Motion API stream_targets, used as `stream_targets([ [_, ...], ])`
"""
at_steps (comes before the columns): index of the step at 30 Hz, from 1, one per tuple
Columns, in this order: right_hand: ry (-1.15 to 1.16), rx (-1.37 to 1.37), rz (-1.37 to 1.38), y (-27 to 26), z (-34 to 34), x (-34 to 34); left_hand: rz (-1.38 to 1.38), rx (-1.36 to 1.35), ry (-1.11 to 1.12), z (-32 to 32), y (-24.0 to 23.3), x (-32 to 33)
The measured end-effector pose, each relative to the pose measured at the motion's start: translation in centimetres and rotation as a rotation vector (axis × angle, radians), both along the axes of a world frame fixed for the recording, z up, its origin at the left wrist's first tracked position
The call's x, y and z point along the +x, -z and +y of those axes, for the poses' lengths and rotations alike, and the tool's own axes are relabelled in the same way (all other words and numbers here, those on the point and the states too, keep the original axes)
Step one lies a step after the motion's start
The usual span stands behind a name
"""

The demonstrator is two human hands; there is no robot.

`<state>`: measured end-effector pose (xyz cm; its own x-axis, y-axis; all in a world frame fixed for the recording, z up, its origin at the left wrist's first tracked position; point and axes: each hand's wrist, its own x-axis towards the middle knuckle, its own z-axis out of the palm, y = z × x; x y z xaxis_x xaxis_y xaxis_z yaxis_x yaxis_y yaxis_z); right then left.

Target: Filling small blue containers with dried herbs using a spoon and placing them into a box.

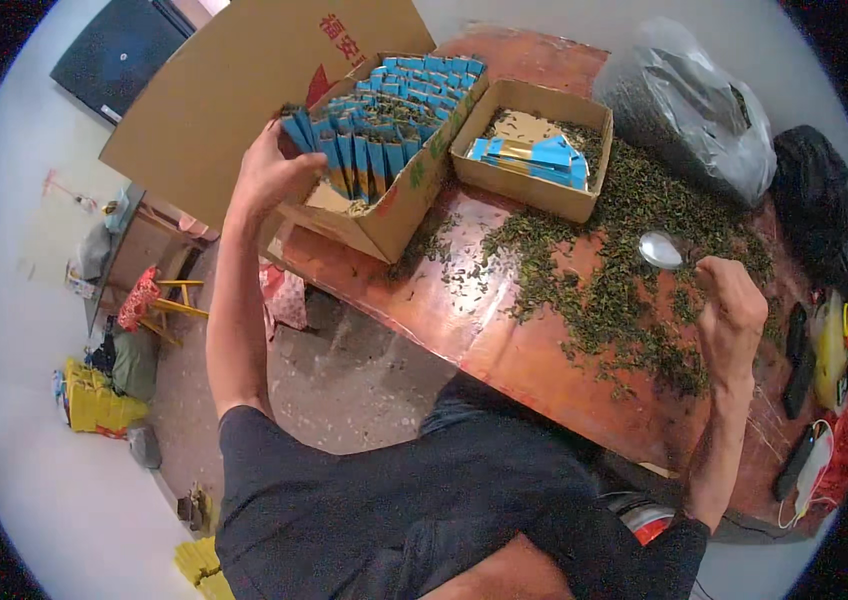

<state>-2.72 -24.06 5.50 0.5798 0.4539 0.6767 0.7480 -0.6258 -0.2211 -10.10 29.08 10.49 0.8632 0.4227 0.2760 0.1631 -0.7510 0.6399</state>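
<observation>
My left hand (266,169) is at the near left corner of a long cardboard box (409,206), its thumb and fingers around blue-and-gold foil packets (300,131) at the end of a row. Many such packets stand upright in rows there, with loose dark leaves, which look like tea, on and in their tops. Over the table my right hand (731,315) is closed on a spoon; its shiny bowl (662,250) points left, above a spread heap of leaves (634,300). Most of the spoon's handle is hidden by the fingers.
A smaller cardboard box (533,191) holds flat blue packets and loose leaves. Behind the heap stands a clear plastic bag (694,112), beside a black bag (818,202). Power strips (795,461) and cables lie at the right. A large cardboard flap (206,120) rises at the left.
</observation>
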Motion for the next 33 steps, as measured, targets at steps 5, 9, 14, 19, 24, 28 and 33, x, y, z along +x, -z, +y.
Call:
stream_targets([
  [5,0.013,-0.004,0.047,1.6,-0.3,0.5,0.241,0.218,-0.146,4.6,2.4,2.0],
  [9,0.0,0.016,0.053,2.1,0.1,0.6,0.359,0.142,-0.094,9.2,4.7,3.6],
  [14,0.014,0.0,0.093,2.6,0.2,0.9,0.55,0.09,-0.121,10.7,5.6,5.9],
  [19,0.031,-0.009,0.129,3.2,0.2,1.3,0.542,0.112,-0.053,11.1,6.8,7.6],
  [24,0.0,0.007,0.122,3.5,0.7,1.6,0.525,0.133,-0.029,17.9,10.2,7.8],
  [28,0.013,-0.007,0.12,3.7,0.9,1.6,0.575,0.202,-0.053,17.4,10.5,8.6],
  [33,0.003,-0.014,0.097,4.0,0.9,1.5,0.588,0.131,0.008,13.6,8.5,8.4],
])
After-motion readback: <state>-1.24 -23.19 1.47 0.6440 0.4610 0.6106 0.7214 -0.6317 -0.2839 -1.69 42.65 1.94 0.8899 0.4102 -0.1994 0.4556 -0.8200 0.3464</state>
